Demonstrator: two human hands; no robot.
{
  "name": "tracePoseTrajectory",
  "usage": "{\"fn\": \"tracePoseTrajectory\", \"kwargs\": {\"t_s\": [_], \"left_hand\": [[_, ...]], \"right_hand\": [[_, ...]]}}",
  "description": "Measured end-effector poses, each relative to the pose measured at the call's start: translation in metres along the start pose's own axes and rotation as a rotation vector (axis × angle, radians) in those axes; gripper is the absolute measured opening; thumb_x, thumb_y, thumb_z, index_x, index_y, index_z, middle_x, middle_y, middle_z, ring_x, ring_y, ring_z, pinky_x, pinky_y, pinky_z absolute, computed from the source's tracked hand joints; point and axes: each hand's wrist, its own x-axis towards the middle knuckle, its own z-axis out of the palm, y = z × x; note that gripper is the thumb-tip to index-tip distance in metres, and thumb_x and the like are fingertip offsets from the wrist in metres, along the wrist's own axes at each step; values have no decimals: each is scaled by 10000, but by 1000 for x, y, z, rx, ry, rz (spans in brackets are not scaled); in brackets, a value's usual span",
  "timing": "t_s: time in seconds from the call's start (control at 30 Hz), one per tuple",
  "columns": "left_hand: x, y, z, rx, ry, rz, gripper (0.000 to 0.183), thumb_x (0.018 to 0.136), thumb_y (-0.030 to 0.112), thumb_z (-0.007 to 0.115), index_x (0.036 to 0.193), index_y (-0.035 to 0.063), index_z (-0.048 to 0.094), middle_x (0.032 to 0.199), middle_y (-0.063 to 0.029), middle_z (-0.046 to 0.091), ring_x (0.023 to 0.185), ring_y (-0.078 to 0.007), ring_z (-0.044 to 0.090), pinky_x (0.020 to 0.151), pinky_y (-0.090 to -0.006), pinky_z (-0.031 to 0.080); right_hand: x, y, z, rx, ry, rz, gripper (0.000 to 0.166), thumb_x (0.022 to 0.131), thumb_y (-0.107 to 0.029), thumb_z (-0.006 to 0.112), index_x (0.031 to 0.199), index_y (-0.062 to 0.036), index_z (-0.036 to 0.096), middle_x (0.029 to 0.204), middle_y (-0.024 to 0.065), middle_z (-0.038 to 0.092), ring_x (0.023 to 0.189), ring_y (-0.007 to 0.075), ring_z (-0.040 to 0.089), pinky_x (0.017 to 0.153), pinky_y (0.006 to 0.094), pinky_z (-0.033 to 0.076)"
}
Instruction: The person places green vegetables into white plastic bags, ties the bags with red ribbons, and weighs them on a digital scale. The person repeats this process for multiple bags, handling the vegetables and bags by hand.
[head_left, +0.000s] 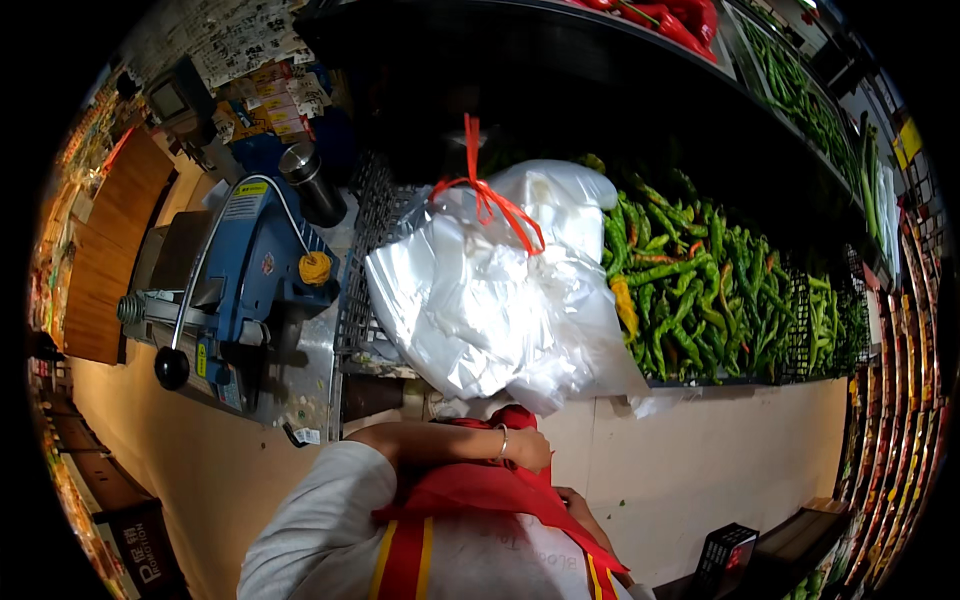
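Note:
My left hand (529, 450), with a bracelet at the wrist, is drawn across my waist. Its fingers are curled on the red apron (480, 487), which is bunched up around it. Lower and to the right, my right hand (573, 501) is mostly hidden by the apron, so its grip does not show. Ahead of both hands lies a stack of clear plastic bags (480, 300), tied at the top with a red plastic string (487, 196). The stack rests over a black crate and the edge of a heap of green chili peppers (690, 292).
At left, a blue bag-sealing machine (255, 247) with a black-knobbed lever (172, 368) stands on a metal counter (315, 375). A black cylinder (311, 184) is behind it. Red peppers (675, 19) fill an upper shelf. A dark box (726, 559) sits at lower right.

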Motion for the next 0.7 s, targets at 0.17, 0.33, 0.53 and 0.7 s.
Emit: {"fn": "tracePoseTrajectory", "kwargs": {"t_s": [0.17, 0.33, 0.53, 0.7], "left_hand": [[12, -30, 56, -897, 673, 185, 185, 810, 189, 531, 849, 12, 565, 824, -101, 563, 809, -189, 543, 731, -297, 430], [-40, -46, 105, -696, 623, -120, 302, 831, 237, 534, 1026, 6, 528, 883, -133, 579, 801, -200, 567, 711, -318, 456], [-62, 20, 40, -813, 958, -192, 256, 753, 83, 609, 999, 43, 549, 947, -85, 531, 836, -188, 527, 741, -301, 436], [-82, 44, 47, -243, 612, -61, 136, 729, 158, 605, 853, 102, 608, 927, -86, 525, 912, -237, 493, 778, -327, 415]], "right_hand": [[-21, -55, -11, 3, 3, -127, 351, 873, -209, 500, 1180, -39, 488, 1106, 109, 562, 959, 196, 566, 827, 309, 462], [-29, -24, -47, 1109, -233, 121, 319, 900, -220, 454, 1153, -27, 486, 1128, 90, 553, 1001, 217, 554, 867, 376, 460], [-24, -42, -82, 169, 62, -61, 236, 785, -122, 540, 986, -11, 594, 958, 69, 634, 843, 141, 574, 656, 317, 462], [-18, -90, -102, -285, 435, -475, 190, 808, 40, 443, 932, 28, 587, 830, 133, 635, 754, 176, 621, 689, 310, 494]]}}
